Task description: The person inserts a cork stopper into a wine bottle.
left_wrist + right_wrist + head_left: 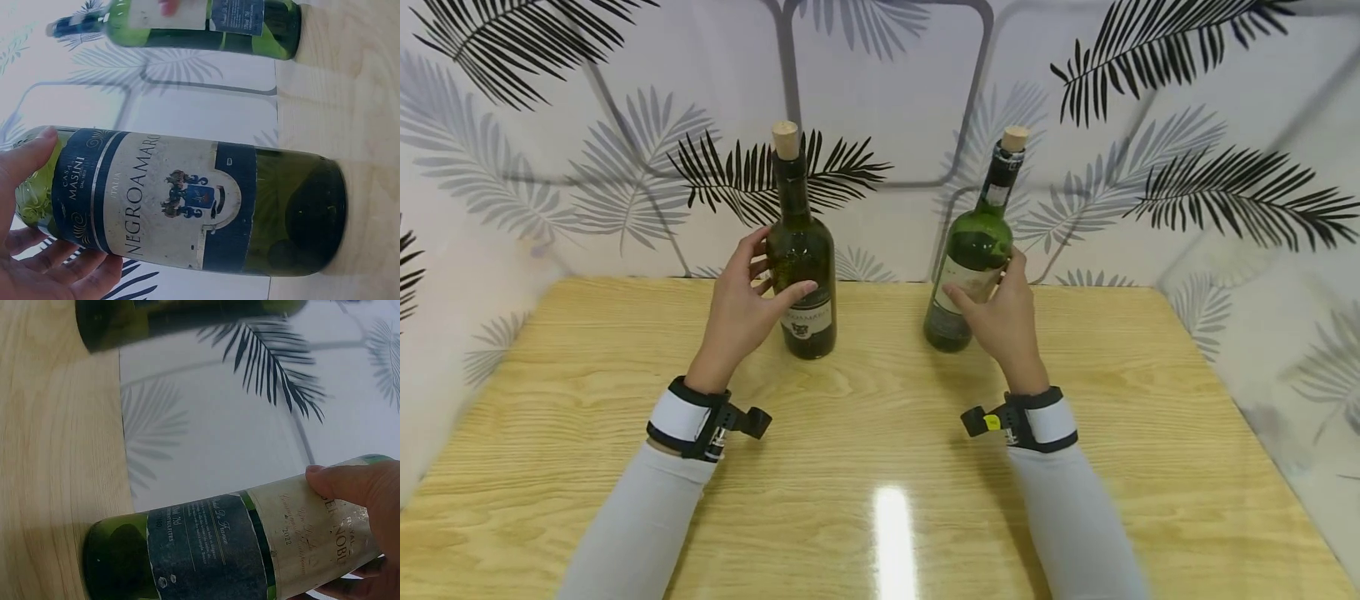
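Note:
My left hand grips a dark green wine bottle from its left side, thumb across the front. A cork stands in its mouth. In the left wrist view the bottle's label reads NEGROAMARO, and the left hand wraps its upper body. A lighter green wine bottle, also with a cork, leans with its neck to the right. My right hand holds it from the right, thumb over the cream label. Whether its base touches the table is hard to tell.
Both bottles are near the back edge of a light wooden table. Behind it rises a pale wall with a leaf pattern. Each wrist wears a strap with a small camera, one on the left and one on the right.

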The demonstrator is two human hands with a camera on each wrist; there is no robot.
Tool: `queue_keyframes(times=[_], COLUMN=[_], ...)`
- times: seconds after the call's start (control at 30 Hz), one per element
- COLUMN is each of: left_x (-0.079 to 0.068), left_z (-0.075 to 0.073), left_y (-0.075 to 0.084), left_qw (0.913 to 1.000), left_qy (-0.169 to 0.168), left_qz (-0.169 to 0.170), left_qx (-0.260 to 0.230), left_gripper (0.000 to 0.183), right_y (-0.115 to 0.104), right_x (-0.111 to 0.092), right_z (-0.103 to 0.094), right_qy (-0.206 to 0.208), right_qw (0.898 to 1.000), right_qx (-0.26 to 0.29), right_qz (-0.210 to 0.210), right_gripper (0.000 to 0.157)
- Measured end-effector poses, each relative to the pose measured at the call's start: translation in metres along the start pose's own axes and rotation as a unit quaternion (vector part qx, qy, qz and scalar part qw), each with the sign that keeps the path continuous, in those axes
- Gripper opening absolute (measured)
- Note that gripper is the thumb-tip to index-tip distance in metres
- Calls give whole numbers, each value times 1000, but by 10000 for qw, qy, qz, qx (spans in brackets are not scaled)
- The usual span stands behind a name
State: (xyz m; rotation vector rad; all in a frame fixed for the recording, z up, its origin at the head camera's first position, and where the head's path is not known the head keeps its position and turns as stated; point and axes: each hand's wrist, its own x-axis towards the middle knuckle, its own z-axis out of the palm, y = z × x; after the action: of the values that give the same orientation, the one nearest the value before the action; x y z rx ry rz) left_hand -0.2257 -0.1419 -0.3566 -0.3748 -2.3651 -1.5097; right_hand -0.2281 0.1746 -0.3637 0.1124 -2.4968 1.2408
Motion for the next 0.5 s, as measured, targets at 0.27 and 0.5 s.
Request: queue_keyframes(times=[0.27, 0.5], left_x=[17, 4], left_z=[11, 10], left_y=[-2, -9], left_qw=[9999, 9988], left_qy=[100, 42], left_qz=[115, 66], left_qx=[-79, 491], left_gripper=[84, 87], right_y=[-18, -20], right_x=[5, -8], right_z=[21, 24], right_qy=[6, -471], right_qw=[9995, 9961], right_qx=[-110, -741], right_qz=[-290, -88], right_gripper=[89, 90])
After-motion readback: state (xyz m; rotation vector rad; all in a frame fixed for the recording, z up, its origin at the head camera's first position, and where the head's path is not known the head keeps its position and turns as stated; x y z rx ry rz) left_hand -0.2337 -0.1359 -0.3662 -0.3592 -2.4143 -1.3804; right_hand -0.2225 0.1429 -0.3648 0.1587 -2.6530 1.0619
